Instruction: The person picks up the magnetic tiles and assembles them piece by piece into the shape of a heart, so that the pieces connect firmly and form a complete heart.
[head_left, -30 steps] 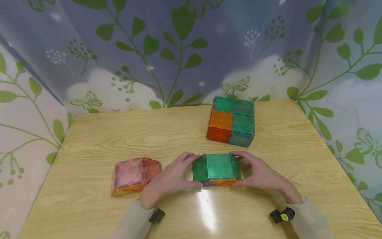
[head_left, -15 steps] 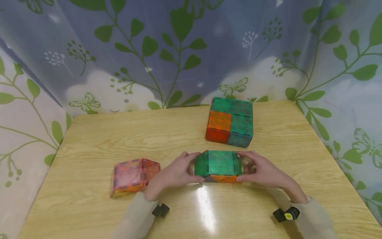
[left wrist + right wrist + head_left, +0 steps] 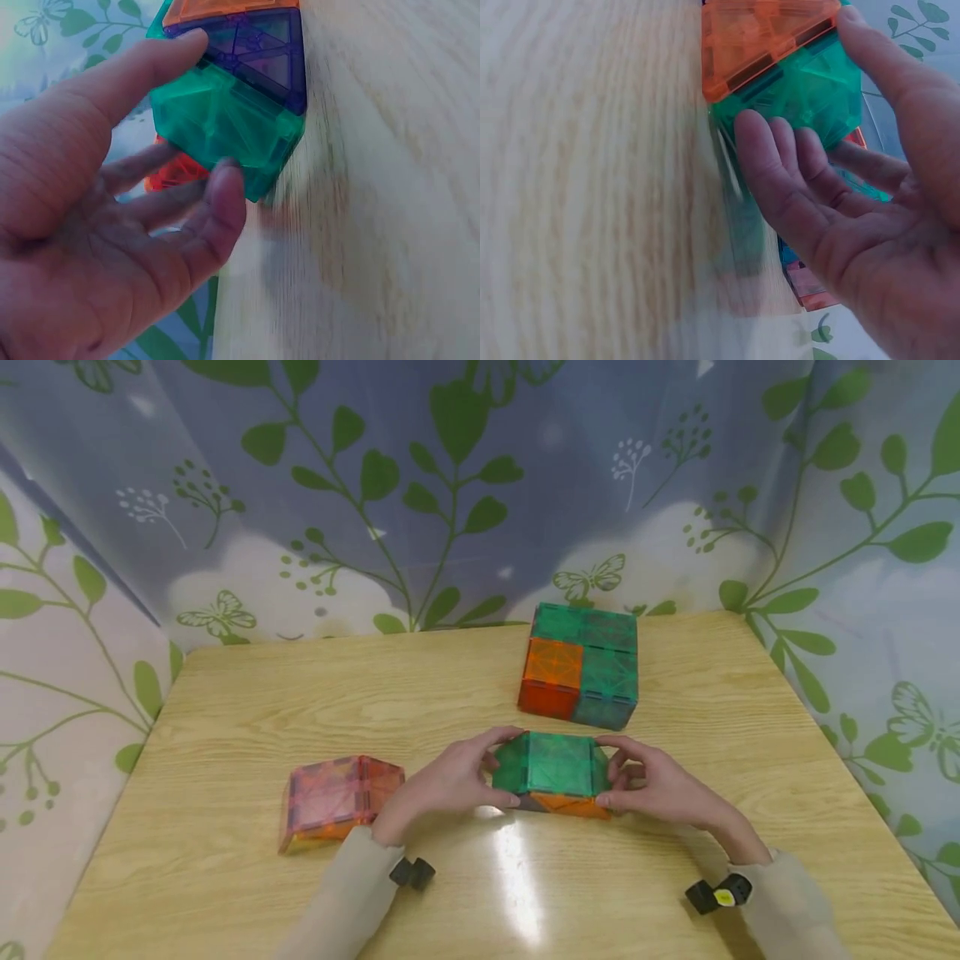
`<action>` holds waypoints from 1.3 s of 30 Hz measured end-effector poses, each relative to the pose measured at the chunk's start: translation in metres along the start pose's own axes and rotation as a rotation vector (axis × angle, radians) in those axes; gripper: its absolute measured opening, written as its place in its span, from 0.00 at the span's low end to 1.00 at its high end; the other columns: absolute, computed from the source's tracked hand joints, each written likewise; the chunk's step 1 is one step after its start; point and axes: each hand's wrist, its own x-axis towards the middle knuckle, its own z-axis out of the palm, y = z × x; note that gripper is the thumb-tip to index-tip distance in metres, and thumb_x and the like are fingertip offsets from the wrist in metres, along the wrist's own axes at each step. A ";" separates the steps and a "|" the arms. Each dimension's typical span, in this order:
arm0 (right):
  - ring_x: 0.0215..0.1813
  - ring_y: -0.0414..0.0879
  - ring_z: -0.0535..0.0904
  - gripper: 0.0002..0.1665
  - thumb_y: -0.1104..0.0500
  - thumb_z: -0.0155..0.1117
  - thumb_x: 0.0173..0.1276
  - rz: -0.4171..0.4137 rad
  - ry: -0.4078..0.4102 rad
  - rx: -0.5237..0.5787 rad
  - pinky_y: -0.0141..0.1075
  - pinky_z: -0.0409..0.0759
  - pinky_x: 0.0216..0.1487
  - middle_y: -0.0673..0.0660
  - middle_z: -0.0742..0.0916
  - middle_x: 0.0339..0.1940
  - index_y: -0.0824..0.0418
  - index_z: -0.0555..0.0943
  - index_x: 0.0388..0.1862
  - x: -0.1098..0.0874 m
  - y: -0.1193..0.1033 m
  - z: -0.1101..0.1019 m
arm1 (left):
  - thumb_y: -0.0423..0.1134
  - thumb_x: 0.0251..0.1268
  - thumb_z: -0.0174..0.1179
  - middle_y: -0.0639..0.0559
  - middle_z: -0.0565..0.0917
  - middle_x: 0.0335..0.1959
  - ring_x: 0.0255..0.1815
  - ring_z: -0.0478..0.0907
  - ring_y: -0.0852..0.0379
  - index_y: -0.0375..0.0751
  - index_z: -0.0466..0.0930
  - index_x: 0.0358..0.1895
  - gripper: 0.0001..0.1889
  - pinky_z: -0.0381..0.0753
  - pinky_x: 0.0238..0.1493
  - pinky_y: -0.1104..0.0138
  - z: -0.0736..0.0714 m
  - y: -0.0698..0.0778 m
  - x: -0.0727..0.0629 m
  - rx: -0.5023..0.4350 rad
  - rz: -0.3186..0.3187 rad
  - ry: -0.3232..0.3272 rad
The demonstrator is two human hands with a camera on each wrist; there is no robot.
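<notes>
A magnetic-tile block (image 3: 558, 764) stands on the table in front of me, with a green top, sloping green ends, and orange and purple triangles along its near side. My left hand (image 3: 461, 777) grips its left end, the thumb on the near side by the purple triangle tile (image 3: 259, 52) and fingers reaching behind. At the other end my right hand (image 3: 656, 781) holds it the same way, its thumb near the corner of the orange triangle tile (image 3: 761, 41). Several fingers curl below the sloping green end in the right wrist view.
Behind the held block sits a larger magnetic-tile box (image 3: 609, 672), green with one orange quarter. A pink and orange tile piece (image 3: 326, 795) lies to the left, near my left forearm. Patterned curtain (image 3: 450, 527) hangs around the wooden table (image 3: 300, 693).
Both hands have moved the green-topped block slightly away from me and a little to the right, nearer the larger box. The box and the pink piece have stayed in place.
</notes>
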 end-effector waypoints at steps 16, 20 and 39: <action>0.33 0.49 0.79 0.48 0.65 0.85 0.50 -0.229 0.247 -0.147 0.34 0.85 0.36 0.56 0.80 0.38 0.57 0.72 0.70 -0.009 0.001 0.002 | 0.35 0.46 0.82 0.56 0.70 0.72 0.46 0.78 0.55 0.52 0.63 0.75 0.50 0.85 0.44 0.63 0.002 0.003 0.021 0.056 0.209 0.069; 0.32 0.49 0.80 0.48 0.66 0.85 0.48 -0.235 0.309 -0.164 0.34 0.85 0.36 0.56 0.80 0.37 0.57 0.73 0.69 -0.009 -0.001 0.003 | 0.32 0.49 0.81 0.51 0.66 0.74 0.43 0.79 0.51 0.53 0.62 0.75 0.49 0.85 0.44 0.62 0.003 0.005 0.026 0.112 0.259 0.104; 0.41 0.44 0.77 0.40 0.75 0.77 0.54 -0.249 0.370 0.011 0.33 0.87 0.38 0.61 0.80 0.37 0.62 0.74 0.66 -0.009 0.000 0.008 | 0.36 0.57 0.77 0.38 0.64 0.76 0.70 0.72 0.39 0.49 0.75 0.62 0.30 0.84 0.60 0.52 0.013 0.017 0.028 -0.015 0.216 0.247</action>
